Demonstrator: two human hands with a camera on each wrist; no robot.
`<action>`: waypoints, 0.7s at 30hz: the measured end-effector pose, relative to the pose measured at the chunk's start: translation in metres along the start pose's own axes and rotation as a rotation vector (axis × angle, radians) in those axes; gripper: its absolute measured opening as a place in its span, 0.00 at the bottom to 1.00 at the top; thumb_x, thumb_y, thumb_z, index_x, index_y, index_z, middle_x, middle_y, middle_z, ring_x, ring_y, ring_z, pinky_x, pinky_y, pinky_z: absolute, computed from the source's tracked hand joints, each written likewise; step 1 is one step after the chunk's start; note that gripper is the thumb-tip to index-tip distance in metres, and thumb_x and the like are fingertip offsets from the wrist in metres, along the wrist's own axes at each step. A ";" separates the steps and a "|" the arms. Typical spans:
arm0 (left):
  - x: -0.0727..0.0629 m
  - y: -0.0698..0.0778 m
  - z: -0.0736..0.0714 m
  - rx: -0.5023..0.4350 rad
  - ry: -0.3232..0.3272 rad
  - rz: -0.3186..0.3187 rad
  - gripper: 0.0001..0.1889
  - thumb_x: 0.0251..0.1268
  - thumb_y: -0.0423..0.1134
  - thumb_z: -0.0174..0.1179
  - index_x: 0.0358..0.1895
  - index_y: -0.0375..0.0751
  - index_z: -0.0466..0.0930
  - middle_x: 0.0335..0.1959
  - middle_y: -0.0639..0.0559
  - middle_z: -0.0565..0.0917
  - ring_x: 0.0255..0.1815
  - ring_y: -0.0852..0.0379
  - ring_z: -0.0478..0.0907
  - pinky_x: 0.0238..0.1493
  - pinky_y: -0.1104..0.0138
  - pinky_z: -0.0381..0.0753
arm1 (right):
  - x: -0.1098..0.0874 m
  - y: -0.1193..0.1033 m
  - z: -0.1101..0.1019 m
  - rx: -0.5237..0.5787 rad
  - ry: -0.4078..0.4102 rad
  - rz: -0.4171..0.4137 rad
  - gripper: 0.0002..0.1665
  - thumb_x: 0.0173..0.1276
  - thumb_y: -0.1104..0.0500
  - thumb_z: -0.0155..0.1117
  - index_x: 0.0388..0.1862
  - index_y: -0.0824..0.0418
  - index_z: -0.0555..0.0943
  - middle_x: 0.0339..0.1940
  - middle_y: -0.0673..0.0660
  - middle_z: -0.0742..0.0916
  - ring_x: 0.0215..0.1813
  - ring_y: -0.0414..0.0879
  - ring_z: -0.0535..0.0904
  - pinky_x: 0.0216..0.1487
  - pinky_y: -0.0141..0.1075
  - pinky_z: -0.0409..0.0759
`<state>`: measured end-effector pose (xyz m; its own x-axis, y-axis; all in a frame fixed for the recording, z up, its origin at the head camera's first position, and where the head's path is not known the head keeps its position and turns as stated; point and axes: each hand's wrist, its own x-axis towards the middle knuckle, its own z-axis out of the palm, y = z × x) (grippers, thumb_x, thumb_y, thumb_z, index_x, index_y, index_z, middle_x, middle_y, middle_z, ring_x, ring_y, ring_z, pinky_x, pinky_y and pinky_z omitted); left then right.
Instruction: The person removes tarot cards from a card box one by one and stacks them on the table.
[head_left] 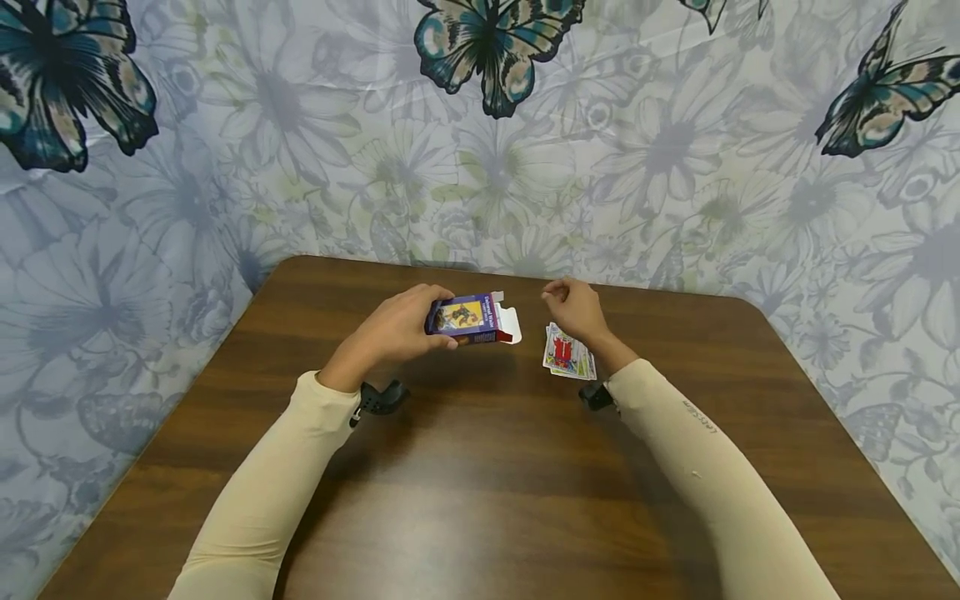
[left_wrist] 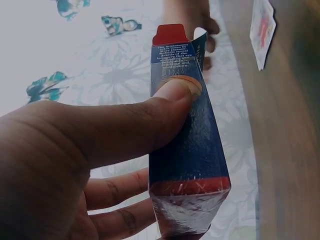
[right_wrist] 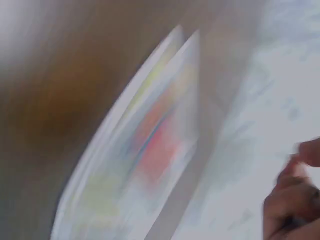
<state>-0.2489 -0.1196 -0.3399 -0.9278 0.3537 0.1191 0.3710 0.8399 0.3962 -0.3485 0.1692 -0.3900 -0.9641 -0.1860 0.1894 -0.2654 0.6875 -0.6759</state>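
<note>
In the head view my left hand [head_left: 401, 327] grips a purple-blue card box [head_left: 465, 317] with a yellow picture on its face. The box lies sideways above the table, its flaps open at the right end. My thumb presses its narrow printed side [left_wrist: 190, 145] in the left wrist view, where crinkled clear wrap shows at the near end. My right hand [head_left: 576, 310] is held over the far edge of a stack of picture cards [head_left: 566, 354], fingers curled, with nothing visible in them. The cards [right_wrist: 145, 150] look blurred in the right wrist view.
The brown wooden table [head_left: 465, 483] has rounded far corners. Behind it hangs a flowered backdrop [head_left: 495, 183] with large butterflies, close to the table's far edge. Dark straps are on both wrists.
</note>
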 end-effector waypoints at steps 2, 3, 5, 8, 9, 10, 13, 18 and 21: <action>0.001 0.001 -0.001 0.001 0.006 0.004 0.37 0.55 0.50 0.72 0.67 0.40 0.69 0.60 0.44 0.77 0.58 0.48 0.75 0.62 0.51 0.73 | -0.009 -0.016 0.003 0.267 -0.047 -0.047 0.16 0.74 0.54 0.57 0.52 0.63 0.80 0.34 0.55 0.85 0.30 0.40 0.75 0.31 0.31 0.72; 0.001 0.002 -0.001 0.003 0.010 0.008 0.37 0.56 0.50 0.72 0.67 0.40 0.69 0.60 0.44 0.77 0.58 0.49 0.74 0.62 0.51 0.73 | -0.015 -0.023 0.004 0.394 -0.076 -0.044 0.16 0.74 0.54 0.58 0.53 0.64 0.79 0.29 0.52 0.83 0.26 0.38 0.72 0.27 0.30 0.69; 0.002 0.003 -0.002 -0.003 0.019 0.011 0.37 0.55 0.50 0.72 0.67 0.40 0.69 0.61 0.44 0.77 0.58 0.49 0.75 0.62 0.51 0.73 | -0.025 -0.036 0.008 0.608 -0.144 -0.004 0.17 0.73 0.56 0.59 0.55 0.64 0.76 0.23 0.48 0.79 0.19 0.36 0.64 0.20 0.28 0.62; 0.003 0.004 -0.004 -0.012 0.024 0.012 0.38 0.55 0.50 0.73 0.67 0.40 0.69 0.61 0.44 0.76 0.58 0.49 0.75 0.62 0.51 0.73 | -0.039 -0.047 0.014 0.747 -0.227 0.087 0.18 0.73 0.57 0.60 0.56 0.63 0.73 0.18 0.46 0.75 0.15 0.36 0.57 0.17 0.29 0.55; 0.003 0.005 -0.004 -0.016 0.023 0.011 0.38 0.55 0.50 0.73 0.67 0.39 0.69 0.61 0.44 0.76 0.58 0.49 0.75 0.62 0.51 0.73 | -0.043 -0.048 0.017 0.749 -0.240 0.108 0.18 0.73 0.57 0.60 0.57 0.63 0.73 0.19 0.46 0.76 0.15 0.36 0.57 0.16 0.29 0.54; 0.003 0.005 -0.004 -0.018 0.020 0.010 0.38 0.55 0.50 0.73 0.67 0.39 0.68 0.61 0.44 0.76 0.59 0.49 0.75 0.62 0.51 0.73 | -0.047 -0.049 0.019 0.749 -0.256 0.126 0.19 0.73 0.57 0.60 0.58 0.63 0.72 0.20 0.46 0.77 0.15 0.36 0.57 0.16 0.29 0.54; 0.003 0.004 -0.003 -0.010 0.011 0.014 0.38 0.56 0.49 0.73 0.67 0.39 0.68 0.62 0.44 0.76 0.59 0.49 0.74 0.62 0.51 0.73 | -0.055 -0.049 0.028 0.727 -0.284 0.162 0.21 0.73 0.57 0.59 0.61 0.61 0.69 0.21 0.46 0.78 0.15 0.37 0.57 0.17 0.29 0.54; 0.003 0.001 0.000 0.008 0.008 0.024 0.37 0.56 0.49 0.72 0.67 0.39 0.69 0.61 0.44 0.77 0.60 0.49 0.74 0.62 0.51 0.73 | -0.062 -0.045 0.040 0.724 -0.240 0.183 0.23 0.74 0.59 0.58 0.65 0.61 0.68 0.23 0.45 0.79 0.17 0.38 0.59 0.17 0.29 0.53; 0.003 -0.001 0.002 0.015 0.006 0.023 0.37 0.56 0.49 0.72 0.67 0.40 0.69 0.61 0.44 0.77 0.60 0.49 0.74 0.62 0.50 0.73 | -0.064 -0.044 0.042 0.723 -0.193 0.184 0.26 0.73 0.59 0.60 0.67 0.59 0.67 0.23 0.45 0.79 0.17 0.38 0.61 0.17 0.29 0.54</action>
<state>-0.2519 -0.1182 -0.3415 -0.9193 0.3704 0.1331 0.3925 0.8377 0.3798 -0.2748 0.1217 -0.4018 -0.9592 -0.2775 -0.0542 0.0268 0.1016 -0.9945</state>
